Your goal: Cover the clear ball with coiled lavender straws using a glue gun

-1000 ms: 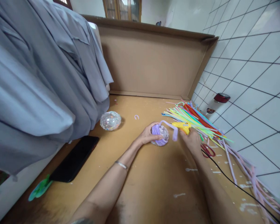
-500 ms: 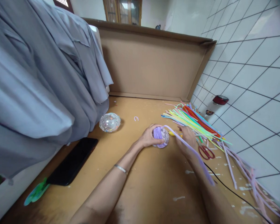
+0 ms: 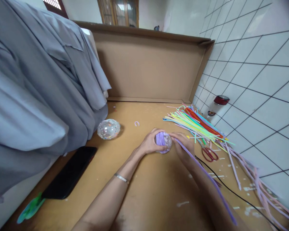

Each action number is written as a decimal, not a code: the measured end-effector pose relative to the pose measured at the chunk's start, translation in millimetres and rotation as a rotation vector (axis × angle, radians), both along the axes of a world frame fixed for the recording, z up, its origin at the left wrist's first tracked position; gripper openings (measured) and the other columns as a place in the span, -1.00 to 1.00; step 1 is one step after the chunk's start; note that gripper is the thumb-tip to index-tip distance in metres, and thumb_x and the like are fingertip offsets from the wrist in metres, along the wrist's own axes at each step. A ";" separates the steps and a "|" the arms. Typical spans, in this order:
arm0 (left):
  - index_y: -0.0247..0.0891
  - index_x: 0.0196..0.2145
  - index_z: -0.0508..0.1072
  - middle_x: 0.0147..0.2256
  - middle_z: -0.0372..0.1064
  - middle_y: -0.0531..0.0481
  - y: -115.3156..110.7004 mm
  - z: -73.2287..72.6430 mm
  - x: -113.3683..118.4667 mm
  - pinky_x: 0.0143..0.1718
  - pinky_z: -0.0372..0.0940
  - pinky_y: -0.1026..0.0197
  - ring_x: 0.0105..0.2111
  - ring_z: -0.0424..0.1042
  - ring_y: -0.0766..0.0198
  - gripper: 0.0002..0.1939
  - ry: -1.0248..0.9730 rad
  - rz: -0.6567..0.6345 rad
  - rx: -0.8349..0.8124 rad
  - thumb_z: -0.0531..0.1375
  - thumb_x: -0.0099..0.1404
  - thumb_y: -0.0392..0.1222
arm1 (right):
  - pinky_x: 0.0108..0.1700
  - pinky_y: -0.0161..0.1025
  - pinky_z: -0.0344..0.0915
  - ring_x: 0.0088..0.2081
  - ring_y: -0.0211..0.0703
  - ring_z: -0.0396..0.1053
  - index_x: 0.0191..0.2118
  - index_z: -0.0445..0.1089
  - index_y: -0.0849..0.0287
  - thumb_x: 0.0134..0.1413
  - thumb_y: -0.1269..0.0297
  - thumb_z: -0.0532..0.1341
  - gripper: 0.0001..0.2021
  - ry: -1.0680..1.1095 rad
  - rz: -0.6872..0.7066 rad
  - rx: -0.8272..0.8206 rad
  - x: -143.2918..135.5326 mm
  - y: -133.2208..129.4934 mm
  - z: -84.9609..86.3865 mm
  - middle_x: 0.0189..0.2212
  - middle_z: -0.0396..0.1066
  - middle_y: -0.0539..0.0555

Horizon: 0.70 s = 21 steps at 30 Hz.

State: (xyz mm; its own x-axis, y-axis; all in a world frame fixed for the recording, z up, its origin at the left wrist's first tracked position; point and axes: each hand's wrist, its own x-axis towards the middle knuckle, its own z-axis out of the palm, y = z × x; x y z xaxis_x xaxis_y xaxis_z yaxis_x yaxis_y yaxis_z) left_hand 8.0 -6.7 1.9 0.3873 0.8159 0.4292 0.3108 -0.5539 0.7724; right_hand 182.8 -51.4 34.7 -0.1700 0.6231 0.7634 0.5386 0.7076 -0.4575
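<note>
A clear faceted ball [image 3: 168,143], partly wrapped in rows of purple pipe cleaner [image 3: 160,139], sits in my left hand [image 3: 152,141]. The fingers and thumb of that hand curl around the ball's left side. From the ball's top, the loose length of the purple pipe cleaner [image 3: 202,169] trails down over my right forearm. My right hand [image 3: 183,146] pinches this strand close to the ball. Just beyond the right hand, a small yellow part [image 3: 188,137] shows; most of that object is hidden.
Many coloured pipe cleaners [image 3: 195,123] lie at the right, by red-handled scissors [image 3: 210,154] and a red-lidded bottle [image 3: 218,104]. A black cable [image 3: 227,187] crosses the right side. At left are another clear ball [image 3: 109,129], a phone [image 3: 69,173] and grey cloth [image 3: 50,83]. Cardboard [image 3: 149,67] stands behind.
My right hand has moved left to the ball and now pinches the purple strand. The yellow-tipped tool that pointed at the ball is away from it. The view has shifted slightly right.
</note>
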 end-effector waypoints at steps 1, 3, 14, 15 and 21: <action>-0.22 -0.02 0.35 -0.10 0.31 -0.07 0.3 0.1 -0.1 -0.03 0.27 0.12 -0.11 0.36 0.13 -0.31 -0.009 -0.005 -0.004 0.39 -0.15 -0.13 | -0.12 -0.18 0.36 -0.21 -0.16 0.44 -0.20 0.46 0.09 0.18 0.37 0.08 -0.79 0.026 0.012 -0.030 -0.2 -1.1 1.2 -0.28 0.50 0.08; -0.24 -0.02 0.35 -0.11 0.31 -0.06 0.9 -0.1 -0.3 -0.05 0.27 0.13 -0.12 0.36 0.14 -0.33 -0.024 -0.019 -0.006 0.39 -0.14 -0.14 | -0.11 -0.19 0.36 -0.20 -0.17 0.45 -0.21 0.47 0.08 0.18 0.36 0.08 -0.79 0.073 0.045 -0.097 -0.4 -2.8 2.4 -0.27 0.51 0.07; -0.25 -0.02 0.35 -0.09 0.31 -0.09 2.5 -1.5 -2.1 -0.02 0.25 0.11 -0.09 0.36 0.11 -0.31 -0.023 -0.035 -0.016 0.40 -0.16 -0.15 | -0.18 -0.20 0.38 -0.29 -0.15 0.47 -0.25 0.50 0.10 0.15 0.27 0.12 -0.80 0.077 0.041 -0.280 2.8 -2.4 -3.7 -0.31 0.54 0.07; -0.24 -0.02 0.35 -0.08 0.31 -0.09 2.5 -1.6 -2.0 -0.01 0.25 0.11 -0.08 0.35 0.11 -0.31 -0.022 -0.034 -0.016 0.40 -0.16 -0.15 | -0.18 -0.19 0.38 -0.29 -0.15 0.46 -0.25 0.50 0.10 0.15 0.27 0.12 -0.81 0.077 0.044 -0.277 2.9 -2.2 -3.8 -0.31 0.54 0.07; -0.23 -0.01 0.35 -0.09 0.31 -0.07 2.3 -0.7 -1.8 0.00 0.24 0.12 -0.08 0.35 0.13 -0.31 -0.035 -0.046 -0.015 0.39 -0.15 -0.16 | -0.13 -0.16 0.37 -0.21 -0.13 0.46 -0.23 0.50 0.06 0.13 0.28 0.17 -0.83 0.101 0.137 -0.222 3.3 1.4 -12.4 -0.28 0.54 0.06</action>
State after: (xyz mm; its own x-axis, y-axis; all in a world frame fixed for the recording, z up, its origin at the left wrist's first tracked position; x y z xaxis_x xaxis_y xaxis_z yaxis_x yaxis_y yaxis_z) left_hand 6.2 -4.4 1.2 0.4094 0.8041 0.4311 0.2576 -0.5552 0.7908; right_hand 186.1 -49.9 22.3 -0.1943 0.7534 0.6282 0.3888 0.6471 -0.6558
